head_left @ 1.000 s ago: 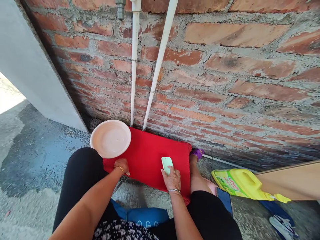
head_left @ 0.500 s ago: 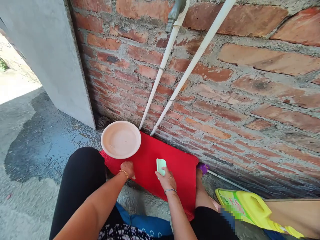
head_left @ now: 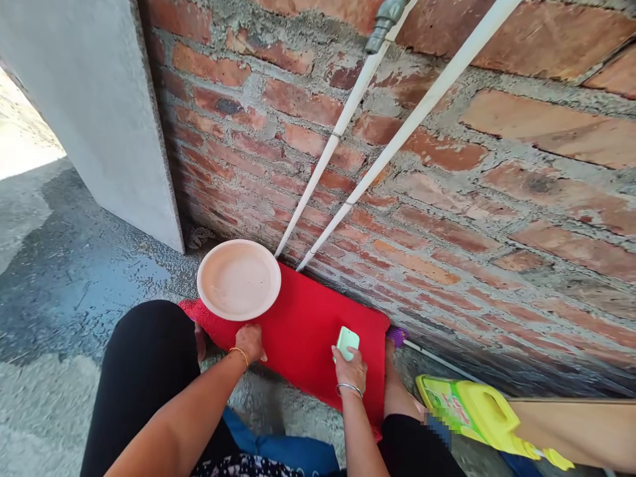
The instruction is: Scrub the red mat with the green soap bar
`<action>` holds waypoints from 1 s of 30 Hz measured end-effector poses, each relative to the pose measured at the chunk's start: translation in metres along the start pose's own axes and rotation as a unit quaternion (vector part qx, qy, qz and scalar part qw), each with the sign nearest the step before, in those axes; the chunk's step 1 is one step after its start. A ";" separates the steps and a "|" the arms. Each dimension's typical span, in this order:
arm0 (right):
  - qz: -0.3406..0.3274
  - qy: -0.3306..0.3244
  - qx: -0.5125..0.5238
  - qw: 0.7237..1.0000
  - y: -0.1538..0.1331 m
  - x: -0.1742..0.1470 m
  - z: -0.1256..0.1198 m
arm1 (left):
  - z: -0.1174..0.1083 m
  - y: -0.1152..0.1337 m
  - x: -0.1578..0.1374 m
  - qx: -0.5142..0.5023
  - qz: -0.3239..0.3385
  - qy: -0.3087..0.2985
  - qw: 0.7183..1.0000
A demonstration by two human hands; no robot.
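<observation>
A red mat lies on the floor at the foot of the brick wall, between my legs. My left hand is closed at the mat's near edge, just below the basin, and grips it. In my right hand is a pale green scrubbing brush, pressed against the right part of the mat. Its underside is hidden. A pale pink basin stands at the mat's far left corner, with what looks like shallow water inside.
Two white pipes run down the brick wall, with a grey tap above. A yellow detergent jug lies on the right beside a brown board. At left, a grey slab leans over wet concrete.
My right hand has slid the brush to the right across the mat. My left hand stays at the near edge. The view has shifted slightly.
</observation>
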State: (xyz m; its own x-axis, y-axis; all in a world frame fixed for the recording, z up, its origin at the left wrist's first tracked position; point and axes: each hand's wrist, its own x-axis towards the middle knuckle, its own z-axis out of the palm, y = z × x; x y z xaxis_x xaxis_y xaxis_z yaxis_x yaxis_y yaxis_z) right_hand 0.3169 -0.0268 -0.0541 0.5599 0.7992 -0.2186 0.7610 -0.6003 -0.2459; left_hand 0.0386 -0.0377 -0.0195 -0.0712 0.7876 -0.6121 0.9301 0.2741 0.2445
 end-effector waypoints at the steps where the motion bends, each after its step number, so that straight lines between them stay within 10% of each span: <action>1: 0.015 0.016 0.015 1.000 0.004 0.001 0.002 | 0.000 0.000 0.000 -0.001 0.000 0.001 1.000; 11: -0.362 0.007 0.097 0.927 -0.074 -0.051 0.043 | -0.004 0.005 -0.005 0.017 -0.013 0.004 1.000; 14: -0.262 0.069 0.135 0.953 -0.048 -0.032 0.034 | -0.007 0.008 -0.007 0.022 -0.018 0.002 1.000; 19: 0.115 0.165 0.243 0.949 0.024 0.010 0.015 | -0.010 0.011 -0.008 0.035 -0.021 -0.003 0.999; 22: 0.137 0.160 0.255 0.944 0.025 0.015 0.022 | -0.010 0.011 -0.009 0.042 -0.022 -0.002 0.999; 30: -0.279 0.019 0.167 0.945 -0.073 -0.027 0.059 | -0.004 0.013 -0.003 0.057 -0.034 0.000 0.998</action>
State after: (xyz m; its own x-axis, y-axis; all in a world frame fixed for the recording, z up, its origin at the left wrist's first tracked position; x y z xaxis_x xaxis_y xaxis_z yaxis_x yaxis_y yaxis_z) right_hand 0.2269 -0.0057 -0.0857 0.1181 0.9908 0.0665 0.7986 -0.0550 -0.5993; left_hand 0.0490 -0.0344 -0.0111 -0.1349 0.7696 -0.6241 0.9582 0.2617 0.1155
